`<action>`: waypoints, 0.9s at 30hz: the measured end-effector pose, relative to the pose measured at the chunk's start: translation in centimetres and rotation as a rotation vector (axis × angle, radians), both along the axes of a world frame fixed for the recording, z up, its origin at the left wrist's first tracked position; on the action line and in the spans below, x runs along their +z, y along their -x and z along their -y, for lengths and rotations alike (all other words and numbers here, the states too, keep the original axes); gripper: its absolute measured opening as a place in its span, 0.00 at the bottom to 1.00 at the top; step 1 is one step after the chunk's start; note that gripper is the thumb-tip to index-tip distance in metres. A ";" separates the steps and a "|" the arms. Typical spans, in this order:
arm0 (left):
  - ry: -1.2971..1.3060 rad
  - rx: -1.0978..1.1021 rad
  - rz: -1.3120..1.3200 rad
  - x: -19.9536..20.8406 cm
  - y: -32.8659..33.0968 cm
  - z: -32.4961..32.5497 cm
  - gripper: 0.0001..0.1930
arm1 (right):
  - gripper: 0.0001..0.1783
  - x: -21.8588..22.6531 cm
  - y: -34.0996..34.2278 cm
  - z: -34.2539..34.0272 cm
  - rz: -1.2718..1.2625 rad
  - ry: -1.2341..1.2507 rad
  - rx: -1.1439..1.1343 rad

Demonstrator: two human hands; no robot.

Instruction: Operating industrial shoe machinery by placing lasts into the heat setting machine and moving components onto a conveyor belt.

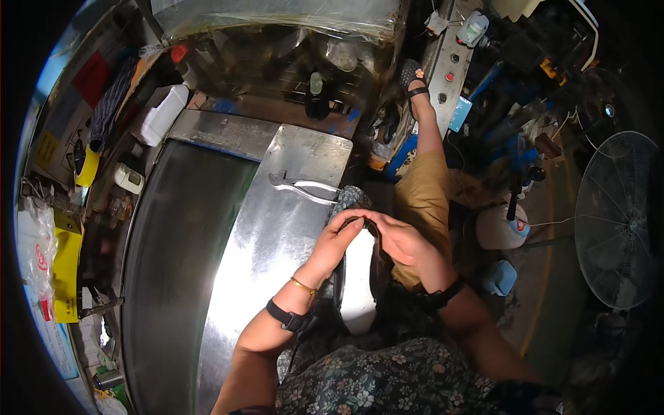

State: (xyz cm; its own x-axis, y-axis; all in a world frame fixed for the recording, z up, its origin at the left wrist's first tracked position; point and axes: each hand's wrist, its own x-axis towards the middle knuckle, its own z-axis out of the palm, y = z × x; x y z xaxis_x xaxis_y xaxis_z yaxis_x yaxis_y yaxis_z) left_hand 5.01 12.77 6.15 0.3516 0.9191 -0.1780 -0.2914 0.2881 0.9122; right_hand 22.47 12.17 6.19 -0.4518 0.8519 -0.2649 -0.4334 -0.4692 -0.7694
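A shoe being built (360, 277) lies in my lap, its white sole side turned up and dark upper material around its edge. My left hand (337, 241) is curled round the left side of its far end, thumb on the edge. From the right, my right hand (402, 241) wraps the same end, and the fingertips of both hands meet over it. Just beyond my left hand, silver lasting pliers (304, 189) rest on a shiny metal sheet (242, 256). A patterned dark cloth piece (353, 197) shows past my fingers.
A dark conveyor belt (187, 277) runs along the left. White bottles, yellow tape (88, 166) and a yellow box (66, 266) line its far side. At the right stand a large fan (615, 218), a white tub (501, 227) and a blue container (499, 278). My foot rests by a button panel (446, 76).
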 end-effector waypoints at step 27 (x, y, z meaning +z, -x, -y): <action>-0.088 0.253 -0.366 13.7 17.4 -5.5 0.28 | 0.14 0.5 -7.4 3.2 0.610 -0.513 -0.050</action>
State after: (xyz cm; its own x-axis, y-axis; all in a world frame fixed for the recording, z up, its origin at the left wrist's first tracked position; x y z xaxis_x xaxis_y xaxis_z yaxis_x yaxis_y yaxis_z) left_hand -12.35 18.27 19.87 0.0424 0.9852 -0.1659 0.0034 0.1659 0.9861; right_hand 29.83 8.94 6.72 -0.3115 0.9500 -0.0225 0.1228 0.0168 -0.9923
